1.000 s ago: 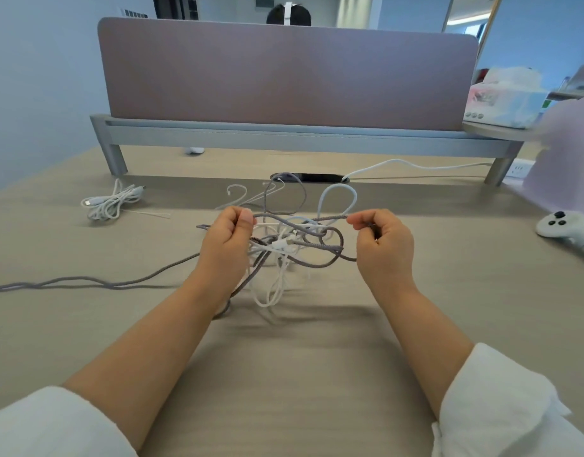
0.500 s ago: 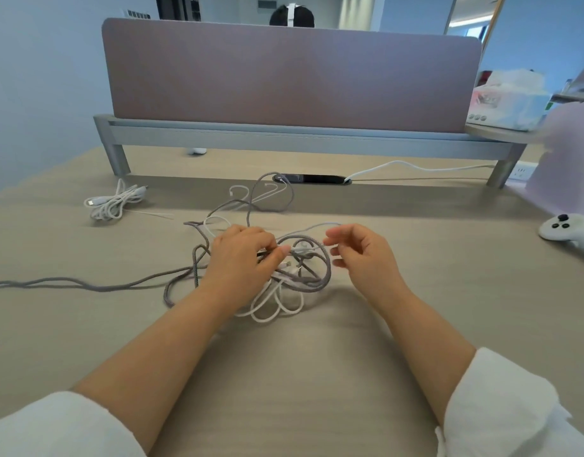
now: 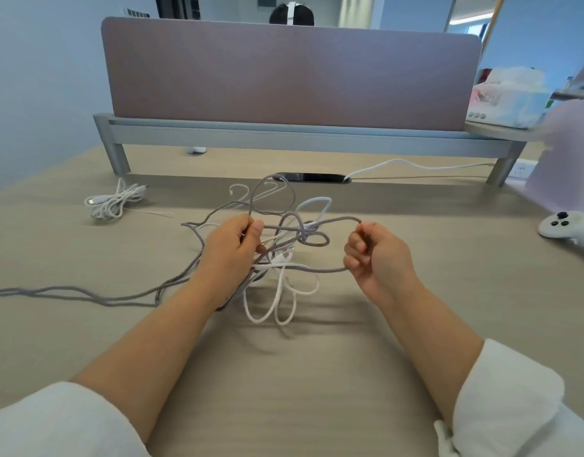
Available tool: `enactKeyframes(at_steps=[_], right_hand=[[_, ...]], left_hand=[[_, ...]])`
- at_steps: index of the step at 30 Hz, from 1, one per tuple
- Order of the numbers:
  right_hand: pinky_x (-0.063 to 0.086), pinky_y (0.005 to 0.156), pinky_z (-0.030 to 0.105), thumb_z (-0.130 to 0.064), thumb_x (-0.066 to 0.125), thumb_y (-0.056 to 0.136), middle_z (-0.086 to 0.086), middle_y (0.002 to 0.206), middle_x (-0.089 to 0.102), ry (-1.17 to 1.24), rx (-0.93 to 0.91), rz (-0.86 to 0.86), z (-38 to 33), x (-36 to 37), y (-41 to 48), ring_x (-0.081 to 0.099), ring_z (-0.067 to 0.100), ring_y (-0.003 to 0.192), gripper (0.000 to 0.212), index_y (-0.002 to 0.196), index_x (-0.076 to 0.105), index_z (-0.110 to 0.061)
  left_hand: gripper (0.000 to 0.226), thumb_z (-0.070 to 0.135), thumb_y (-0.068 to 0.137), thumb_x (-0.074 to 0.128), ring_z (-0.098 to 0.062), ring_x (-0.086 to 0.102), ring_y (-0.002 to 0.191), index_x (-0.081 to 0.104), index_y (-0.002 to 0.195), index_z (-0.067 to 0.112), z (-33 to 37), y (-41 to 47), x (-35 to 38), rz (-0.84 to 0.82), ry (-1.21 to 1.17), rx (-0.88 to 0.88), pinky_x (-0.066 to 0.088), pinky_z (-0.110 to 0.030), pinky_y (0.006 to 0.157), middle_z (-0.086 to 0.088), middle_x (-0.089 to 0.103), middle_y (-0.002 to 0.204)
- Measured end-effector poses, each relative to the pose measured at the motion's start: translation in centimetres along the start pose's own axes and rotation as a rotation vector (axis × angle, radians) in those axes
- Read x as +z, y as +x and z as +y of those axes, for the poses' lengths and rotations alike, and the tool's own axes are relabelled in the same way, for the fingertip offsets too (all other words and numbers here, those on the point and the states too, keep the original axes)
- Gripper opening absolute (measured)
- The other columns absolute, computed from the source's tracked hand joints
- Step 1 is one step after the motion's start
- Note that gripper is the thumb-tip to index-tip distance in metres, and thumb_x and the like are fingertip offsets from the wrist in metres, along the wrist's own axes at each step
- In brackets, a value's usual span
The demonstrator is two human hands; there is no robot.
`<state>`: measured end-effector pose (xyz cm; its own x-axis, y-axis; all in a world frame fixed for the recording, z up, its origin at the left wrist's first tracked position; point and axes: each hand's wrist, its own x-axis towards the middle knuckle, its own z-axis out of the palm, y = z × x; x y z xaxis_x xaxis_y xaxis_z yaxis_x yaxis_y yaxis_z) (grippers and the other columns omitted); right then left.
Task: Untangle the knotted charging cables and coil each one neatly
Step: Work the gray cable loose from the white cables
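A tangle of grey braided cable (image 3: pixel 312 237) and white cable (image 3: pixel 284 301) hangs between my hands above the wooden desk (image 3: pixel 300 374). My left hand (image 3: pixel 231 247) pinches grey strands at the knot's left side. My right hand (image 3: pixel 378 255) grips a loop of the grey cable pulled out to the right. White loops droop below the knot onto the desk. A long grey tail (image 3: pixel 69 293) runs off to the left edge. A coiled white cable (image 3: pixel 114 201) lies at the far left.
A grey-framed partition screen (image 3: pixel 290 74) closes the desk's far side, with a black cable slot (image 3: pixel 312 177) and a plugged white lead (image 3: pixel 416 164) in front of it. A white game controller (image 3: pixel 569 227) lies at the right edge. A tissue pack (image 3: pixel 508 97) sits on a back shelf.
My hands have risen from the desk and moved apart. My right hand, open before, now grips a grey loop and has drawn it rightward, stretching the knot.
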<state>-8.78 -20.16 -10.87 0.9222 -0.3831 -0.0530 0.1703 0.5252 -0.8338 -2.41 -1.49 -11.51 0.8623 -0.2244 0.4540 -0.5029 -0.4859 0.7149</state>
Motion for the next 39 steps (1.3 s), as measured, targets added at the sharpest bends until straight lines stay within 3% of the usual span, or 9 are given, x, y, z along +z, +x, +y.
enactKeyframes(at_steps=[3,8,13,17,20,23,31,35,39], right_hand=[[0.012,0.034,0.019,-0.003,0.031,0.087,-0.005,0.042,0.025,-0.023,-0.024,0.064,-0.1,0.2,0.0,0.017,0.008,0.035,0.029,0.062,0.028,-0.018],[0.011,0.031,0.016,-0.007,0.028,0.095,-0.007,0.04,0.025,-0.081,-0.059,0.104,-0.1,-0.6,0.4,0.016,0.006,0.034,0.032,0.065,0.024,-0.019],[0.013,0.032,0.013,-0.013,0.027,0.102,-0.007,0.039,0.03,-0.178,-0.082,0.123,0.4,-1.5,1.0,0.018,0.005,0.032,0.029,0.077,0.043,-0.014],[0.018,0.033,0.016,-0.013,0.029,0.101,-0.001,0.046,0.036,-0.436,-0.103,0.132,0.9,-1.9,1.2,0.024,0.004,0.033,0.033,0.08,0.054,-0.012],[0.027,0.036,0.016,-0.007,0.03,0.098,0.001,0.058,0.047,-0.659,-0.14,0.118,1.6,-2.0,1.7,0.034,0.001,0.034,0.034,0.077,0.056,-0.016],[0.031,0.044,0.013,-0.004,0.034,0.096,-0.003,0.066,0.054,-0.859,-0.216,0.075,1.9,-2.1,1.9,0.041,0.001,0.043,0.033,0.078,0.058,-0.016],[0.035,0.066,0.015,-0.019,0.056,0.089,-0.007,0.08,0.053,-1.357,-0.393,-0.075,1.8,-1.5,1.0,0.048,0.002,0.066,0.015,0.096,0.07,-0.021],[0.031,0.074,0.018,-0.044,0.057,0.085,-0.002,0.087,0.053,-1.313,-0.643,-0.023,1.6,-0.9,0.3,0.045,0.016,0.09,0.033,0.089,0.074,-0.016],[0.039,0.066,0.018,-0.024,0.065,0.085,-0.003,0.072,0.058,-1.292,-0.599,-0.17,2.0,0.6,-0.7,0.051,0.007,0.068,0.014,0.074,0.065,-0.014]], left_hand=[[0.031,0.023,0.098,0.04,0.011,0.058,0.062,0.054,0.082,0.0,0.2,0.1,0.2,0.049,-0.025,-0.035,0.036,-0.008,0.054,-0.01,0.059,0.078],[0.025,0.029,0.096,0.042,-0.012,0.048,0.078,0.058,0.08,0.018,-0.1,0.0,-0.4,-0.107,0.144,0.095,0.032,-0.013,0.063,0.001,0.053,0.082],[0.024,0.024,0.096,0.041,-0.012,0.049,0.096,0.056,0.114,0.017,-0.7,0.4,-1.6,-0.111,0.215,0.038,0.037,-0.026,0.081,0.004,0.055,0.105],[0.023,0.019,0.093,0.044,-0.016,0.053,0.099,0.057,0.112,0.018,-1.3,0.6,-1.5,-0.213,0.276,-0.07,0.043,-0.033,0.089,-0.001,0.056,0.112],[0.026,0.026,0.091,0.053,-0.014,0.049,0.109,0.058,0.115,0.019,-0.6,-0.2,-0.8,-0.241,0.294,0.119,0.036,-0.025,0.092,0.003,0.053,0.114],[0.041,0.019,0.088,0.037,-0.011,0.043,0.117,0.056,0.124,0.018,1.1,-0.8,-0.4,-0.244,0.268,0.381,0.029,-0.019,0.098,0.003,0.055,0.125],[0.054,0.069,0.071,0.045,-0.012,0.061,0.081,0.068,0.091,0.024,1.5,-1.2,0.3,-0.378,0.416,0.466,0.05,-0.03,0.07,0.01,0.064,0.089],[0.027,0.049,0.081,0.062,-0.009,0.061,0.088,0.067,0.097,0.027,1.3,-1.1,0.6,-0.344,0.454,0.366,0.048,-0.029,0.077,0.01,0.066,0.092],[0.021,0.041,0.084,0.061,-0.012,0.06,0.086,0.069,0.096,0.026,1.4,-1.4,1.2,-0.302,0.457,0.349,0.045,-0.025,0.073,0.007,0.067,0.09]])
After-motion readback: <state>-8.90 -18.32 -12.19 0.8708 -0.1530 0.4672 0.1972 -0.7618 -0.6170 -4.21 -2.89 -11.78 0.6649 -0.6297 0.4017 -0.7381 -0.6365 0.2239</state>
